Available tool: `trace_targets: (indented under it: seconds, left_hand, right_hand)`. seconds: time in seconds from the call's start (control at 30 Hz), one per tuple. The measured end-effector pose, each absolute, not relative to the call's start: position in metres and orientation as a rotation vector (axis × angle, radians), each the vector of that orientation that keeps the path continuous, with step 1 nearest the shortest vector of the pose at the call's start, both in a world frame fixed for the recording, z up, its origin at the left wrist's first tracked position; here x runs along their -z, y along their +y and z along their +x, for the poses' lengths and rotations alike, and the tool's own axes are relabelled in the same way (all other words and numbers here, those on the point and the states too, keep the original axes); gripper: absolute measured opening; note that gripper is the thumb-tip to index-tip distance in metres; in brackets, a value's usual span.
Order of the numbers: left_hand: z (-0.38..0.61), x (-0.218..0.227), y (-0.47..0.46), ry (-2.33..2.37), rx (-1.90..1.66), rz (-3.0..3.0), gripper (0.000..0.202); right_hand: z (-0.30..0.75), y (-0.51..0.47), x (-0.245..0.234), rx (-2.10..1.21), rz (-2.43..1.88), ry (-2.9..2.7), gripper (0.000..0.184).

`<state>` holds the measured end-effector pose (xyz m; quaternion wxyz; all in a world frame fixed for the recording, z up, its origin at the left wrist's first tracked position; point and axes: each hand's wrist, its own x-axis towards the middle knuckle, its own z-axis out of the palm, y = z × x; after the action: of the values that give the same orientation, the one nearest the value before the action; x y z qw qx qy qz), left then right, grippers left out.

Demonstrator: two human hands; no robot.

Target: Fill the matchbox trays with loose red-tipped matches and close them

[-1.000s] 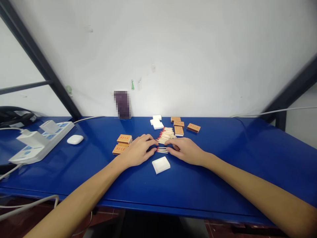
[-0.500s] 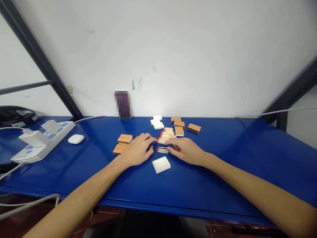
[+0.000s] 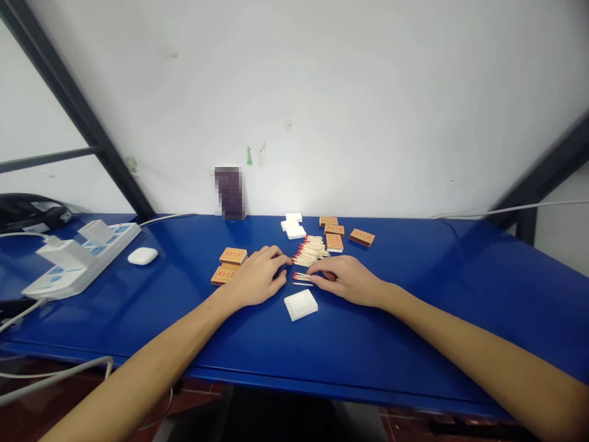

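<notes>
Between my hands, red-headed matches (image 3: 313, 248) lie in a loose pile on the blue table. Several matches (image 3: 301, 277) sit apart in front of the pile, their plain ends between the thumb and index finger of my right hand (image 3: 343, 279). A single match (image 3: 302, 284) lies just below that thumb. My left hand (image 3: 262, 275) rests open on the table, index fingertip at the pile's red heads, thumb apart from it. Nearest to me is a white matchbox tray (image 3: 301, 306). Orange matchboxes (image 3: 224, 275) are partly hidden behind my left hand.
More orange matchboxes (image 3: 334, 230) stand behind the pile, one matchbox (image 3: 362, 237) off to the right. White trays (image 3: 294, 228) lie by the wall. At left are a white case (image 3: 142, 256) and a power strip (image 3: 83, 270) with plugs and cables.
The right thumb and index finger have drawn a few of the front matches together and slightly upward, leaving one match separate below. My left hand has hardly moved.
</notes>
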<state>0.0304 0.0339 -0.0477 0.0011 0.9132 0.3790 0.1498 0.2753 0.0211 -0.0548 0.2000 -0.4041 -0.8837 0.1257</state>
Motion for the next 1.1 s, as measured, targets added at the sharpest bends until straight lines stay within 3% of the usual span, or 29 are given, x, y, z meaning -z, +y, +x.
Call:
trace_targets:
  seconds: [0.43, 0.57, 1.1]
  left_hand:
    - [0.031, 0.03, 0.02, 0.861, -0.548, 2.721, 0.025]
    - [0.033, 0.032, 0.018, 0.732, -0.48, 2.786, 0.034]
    - [0.036, 0.034, 0.021, 0.871, -0.517, 2.572, 0.028]
  right_hand:
    - [0.274, 0.021, 0.056, -0.29, -1.098, -2.483, 0.018]
    - [0.274, 0.021, 0.055, -0.294, -1.097, -2.492, 0.017]
    - [0.274, 0.021, 0.056, -0.318, -1.149, -2.473, 0.015]
